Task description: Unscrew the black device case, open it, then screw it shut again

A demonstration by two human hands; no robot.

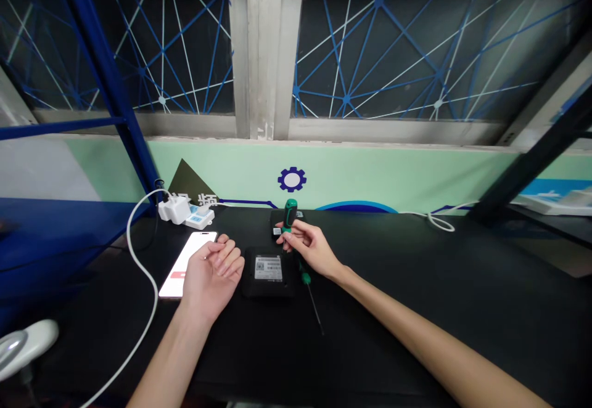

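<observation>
My right hand (313,249) pinches a green-and-black screwdriver (290,212) that stands upright, handle up. Its tip is hard to make out, near the upper right edge of a flat black device (268,289) with a white label. My left hand (213,278) is turned palm up, fingers curled in and thumb against them, to the left of the device. Whether something small sits in that grip cannot be seen. A second green-handled screwdriver (306,279) lies right of the device, its thin shaft pointing toward me and its handle partly behind my right hand.
Behind the labelled device lies another black box (276,223). A lit phone (187,263) lies partly under my left hand. A power strip (200,217) with white plugs and a white cable (150,278) occupy the left. A white rounded object (32,343) is at the lower left.
</observation>
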